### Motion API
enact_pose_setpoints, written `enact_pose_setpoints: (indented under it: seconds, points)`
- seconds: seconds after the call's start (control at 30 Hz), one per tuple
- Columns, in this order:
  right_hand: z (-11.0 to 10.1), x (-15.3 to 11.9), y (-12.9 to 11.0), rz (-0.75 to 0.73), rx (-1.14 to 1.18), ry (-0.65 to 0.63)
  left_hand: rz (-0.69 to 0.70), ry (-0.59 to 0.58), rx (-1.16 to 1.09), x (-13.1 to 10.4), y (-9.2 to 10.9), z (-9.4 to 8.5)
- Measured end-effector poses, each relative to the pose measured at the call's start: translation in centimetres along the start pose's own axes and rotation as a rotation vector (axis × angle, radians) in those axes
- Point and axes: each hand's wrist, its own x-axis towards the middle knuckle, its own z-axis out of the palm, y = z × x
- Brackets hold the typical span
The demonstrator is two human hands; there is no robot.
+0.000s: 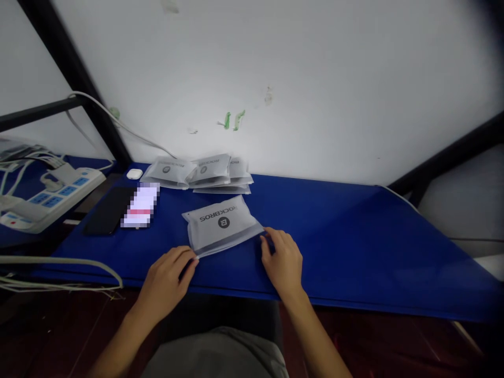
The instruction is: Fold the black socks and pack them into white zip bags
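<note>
A frosted zip bag (212, 239) printed with "ROCKBROS" and a round logo lies in front of me on the blue table, its print upside down to me. My left hand (169, 278) pinches its near left corner between thumb and fingers. At the right corner, my right hand (284, 262) has its curled fingertips and thumb closed on the bag's edge. What fills the bag is hidden by the cloudy plastic. Beyond it, several similar bags (169, 170) lie in an overlapping row and small stack against the wall.
On the left lie a black phone (108, 212), a phone with a blurred lit screen (142, 205) and a small white case (134, 174). A power strip (59, 197) with cables sits further left. Dark metal frame bars (74, 73) rise beside the blue tabletop (354, 252).
</note>
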Motion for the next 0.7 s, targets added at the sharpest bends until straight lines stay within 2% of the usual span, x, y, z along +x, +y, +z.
enact_pose_setpoints:
  seconds: [0.1, 0.23, 0.3, 0.43, 0.53, 0.7]
  points:
    - [0.1, -0.1, 0.0, 0.036, 0.055, 0.001, 0.039, -0.033, -0.091, 0.7, 1.0, -0.1]
    - [0.2, -0.1, -0.1, 0.049, 0.157, -0.027, -0.026, 0.110, -0.106, 3.2, 0.6, 0.0]
    - [0.1, 0.0, -0.1, 0.039, 0.209, -0.051, -0.090, 0.130, -0.053, 4.8, 0.0, 0.2]
    - [0.1, 0.0, -0.2, 0.016, 0.275, -0.121, -0.221, -0.068, 0.019, 7.7, -0.9, 0.7]
    - [0.1, 0.0, -0.1, 0.010, 0.289, -0.164, -0.270, -0.203, 0.034, 8.7, -1.2, 0.9]
    - [0.2, 0.0, -0.1, 0.000, 0.294, -0.201, -0.299, -0.204, 0.014, 8.9, -1.2, 1.0]
